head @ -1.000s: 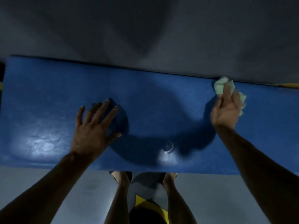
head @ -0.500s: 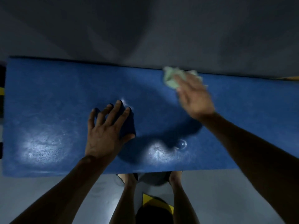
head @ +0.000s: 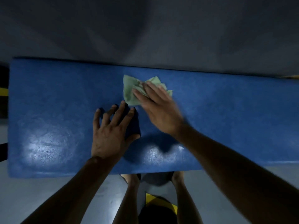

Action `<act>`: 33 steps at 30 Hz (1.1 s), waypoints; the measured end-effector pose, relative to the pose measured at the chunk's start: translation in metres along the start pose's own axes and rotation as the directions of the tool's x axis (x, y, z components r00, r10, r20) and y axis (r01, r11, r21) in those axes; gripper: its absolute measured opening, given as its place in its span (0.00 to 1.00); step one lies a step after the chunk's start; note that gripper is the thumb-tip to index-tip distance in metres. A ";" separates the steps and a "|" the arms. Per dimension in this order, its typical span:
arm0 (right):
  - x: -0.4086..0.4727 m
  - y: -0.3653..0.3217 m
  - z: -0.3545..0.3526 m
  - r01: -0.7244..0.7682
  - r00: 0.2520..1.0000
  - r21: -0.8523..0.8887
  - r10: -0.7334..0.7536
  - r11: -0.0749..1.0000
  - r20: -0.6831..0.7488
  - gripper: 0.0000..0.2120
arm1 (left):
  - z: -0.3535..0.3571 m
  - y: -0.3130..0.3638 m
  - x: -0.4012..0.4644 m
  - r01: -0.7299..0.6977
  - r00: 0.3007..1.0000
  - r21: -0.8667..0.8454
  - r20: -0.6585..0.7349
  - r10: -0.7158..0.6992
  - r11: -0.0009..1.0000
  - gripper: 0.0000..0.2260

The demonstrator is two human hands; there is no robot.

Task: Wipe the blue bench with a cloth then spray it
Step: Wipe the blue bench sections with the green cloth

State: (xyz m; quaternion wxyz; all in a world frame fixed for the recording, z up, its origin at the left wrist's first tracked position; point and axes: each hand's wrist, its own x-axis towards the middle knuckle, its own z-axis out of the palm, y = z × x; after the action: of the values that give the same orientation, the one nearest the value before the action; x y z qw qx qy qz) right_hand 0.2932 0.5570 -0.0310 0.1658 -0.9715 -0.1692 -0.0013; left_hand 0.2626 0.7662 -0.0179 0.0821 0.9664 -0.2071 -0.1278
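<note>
A long blue bench [head: 53, 97] runs across the view below me. A crumpled pale green cloth [head: 130, 90] lies on its middle, toward the far edge. My right hand [head: 159, 109] presses flat on the cloth with straight fingers, covering its right part. My left hand [head: 111, 131] rests flat on the bench just left of and nearer than the cloth, fingers spread, its middle fingertip almost at the cloth's near corner. No spray bottle is in view.
Grey floor [head: 145, 29] lies beyond the bench and in front of it. My legs [head: 132, 191] stand at the bench's near edge. Yellow and black markings [head: 3, 91] show at the far left edge, and a yellow patch [head: 155, 198] between my feet.
My right hand has slid the cloth leftward along the far side of the bench, from its right part to the middle. My left hand has stayed flat on the bench.
</note>
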 end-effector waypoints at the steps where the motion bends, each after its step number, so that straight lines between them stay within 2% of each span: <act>1: -0.014 0.025 -0.007 0.013 1.000 -0.008 -0.013 1.000 0.028 0.22 | -0.001 0.000 0.000 0.003 1.000 -0.004 0.003 -0.003 1.000 0.35; 2: -0.030 0.053 -0.015 -0.023 0.999 -0.036 0.024 0.999 0.045 0.22 | -0.001 0.001 0.000 0.007 1.000 -0.008 0.007 -0.007 1.000 0.35; 3: -0.051 0.078 -0.024 -0.133 0.991 -0.061 0.134 0.989 0.028 0.23 | -0.002 0.001 0.000 0.011 1.000 -0.013 0.014 -0.011 1.000 0.35; 5: -0.089 0.109 -0.042 -0.432 0.900 -0.057 0.426 0.900 -0.088 0.25 | -0.002 0.002 -0.001 0.016 0.999 -0.022 0.028 -0.016 1.000 0.35; 7: -0.102 0.105 -0.041 -0.686 0.711 0.013 0.675 0.727 -0.198 0.25 | -0.002 0.003 -0.001 0.018 0.999 -0.024 0.034 -0.017 1.000 0.35; 9: -0.077 0.070 -0.020 -0.845 0.493 0.077 0.826 0.530 -0.272 0.27 | 0.000 0.003 -0.001 0.021 0.999 -0.026 0.034 -0.020 0.999 0.35; 10: -0.057 0.044 -0.011 -0.867 0.453 0.083 0.847 0.491 -0.279 0.28 | 0.000 0.003 -0.002 0.026 0.999 -0.029 0.034 -0.025 0.999 0.35; 11: -0.038 0.015 0.000 -0.845 0.494 0.081 0.829 0.528 -0.262 0.28 | 0.000 0.003 -0.003 0.029 0.999 -0.031 0.031 -0.028 0.999 0.34; 12: -0.024 -0.014 0.012 -0.772 0.602 0.091 0.769 0.629 -0.213 0.27 | -0.001 0.003 -0.003 0.027 0.999 -0.031 0.024 -0.026 0.999 0.33; 14: -0.016 -0.068 0.028 -0.522 0.846 0.060 0.526 0.851 -0.084 0.26 | -0.004 0.004 -0.003 0.014 1.000 -0.028 0.008 -0.013 1.000 0.31; 15: -0.020 -0.078 0.030 -0.399 0.914 0.050 0.402 0.915 -0.062 0.26 | -0.006 0.004 -0.003 0.008 1.000 -0.038 0.010 -0.008 0.999 0.30; 17: -0.031 -0.055 0.022 -0.180 0.983 0.027 0.181 0.983 -0.043 0.24 | -0.008 0.003 -0.003 0.014 1.000 -0.043 0.014 -0.014 0.999 0.30; 18: -0.041 -0.033 0.016 -0.127 0.991 0.017 0.127 0.992 -0.028 0.25 | -0.008 0.003 -0.002 0.016 1.000 -0.037 0.024 -0.015 0.999 0.32; 19: -0.054 -0.008 0.009 -0.147 0.989 0.001 0.147 0.989 -0.003 0.25 | -0.007 0.003 -0.001 0.015 0.999 -0.031 0.039 -0.013 0.999 0.33; 21: -0.089 0.041 -0.010 -0.322 0.947 -0.069 0.321 0.944 -0.025 0.25 | -0.005 0.002 0.000 0.018 0.998 -0.026 0.056 -0.017 1.000 0.35; 22: -0.107 0.058 -0.020 -0.445 0.895 -0.064 0.441 0.893 -0.067 0.25 | -0.005 0.001 0.000 0.023 0.998 -0.027 0.054 -0.022 0.999 0.35; 23: -0.120 0.067 -0.027 -0.580 0.811 -0.026 0.574 0.814 -0.113 0.25 | -0.004 0.002 -0.001 0.027 0.998 -0.031 0.050 -0.026 0.999 0.35; 24: -0.124 0.065 -0.028 -0.710 0.692 0.024 0.704 0.704 -0.160 0.25 | -0.003 0.002 -0.001 0.029 0.998 -0.039 0.048 -0.027 0.999 0.34; 25: -0.118 0.055 -0.022 -0.808 0.559 0.079 0.802 0.584 -0.209 0.26 | -0.003 0.003 -0.001 0.030 0.999 -0.045 0.045 -0.028 0.999 0.34; 26: -0.104 0.038 -0.015 -0.860 0.458 0.116 0.853 0.496 -0.252 0.26 | -0.003 0.003 -0.001 0.030 0.999 -0.045 0.043 -0.028 0.999 0.34; 27: -0.088 0.016 -0.004 -0.872 0.423 0.131 0.861 0.471 -0.282 0.26 | -0.003 0.003 -0.001 0.031 0.999 -0.044 0.045 -0.029 0.999 0.34; 28: -0.074 -0.012 0.008 -0.841 0.471 0.132 0.830 0.525 -0.298 0.26 | -0.004 0.003 -0.001 0.032 0.998 -0.041 0.048 -0.030 0.999 0.34; 31: -0.057 -0.093 0.032 -0.575 0.803 0.064 0.577 0.816 -0.146 0.24 | -0.007 0.003 -0.001 0.027 0.998 -0.028 0.052 -0.025 0.999 0.32; 33: -0.068 -0.087 0.027 -0.366 0.930 -0.012 0.366 0.931 -0.025 0.25 | -0.007 0.003 -0.002 0.025 0.999 -0.035 0.049 -0.023 0.999 0.31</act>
State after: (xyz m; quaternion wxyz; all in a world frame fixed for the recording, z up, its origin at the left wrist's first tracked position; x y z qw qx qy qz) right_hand 0.1986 0.6209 -0.0326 0.1573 -0.9873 0.0165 0.0175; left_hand 0.2620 0.7647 -0.0098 0.0926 0.9639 -0.1951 -0.1559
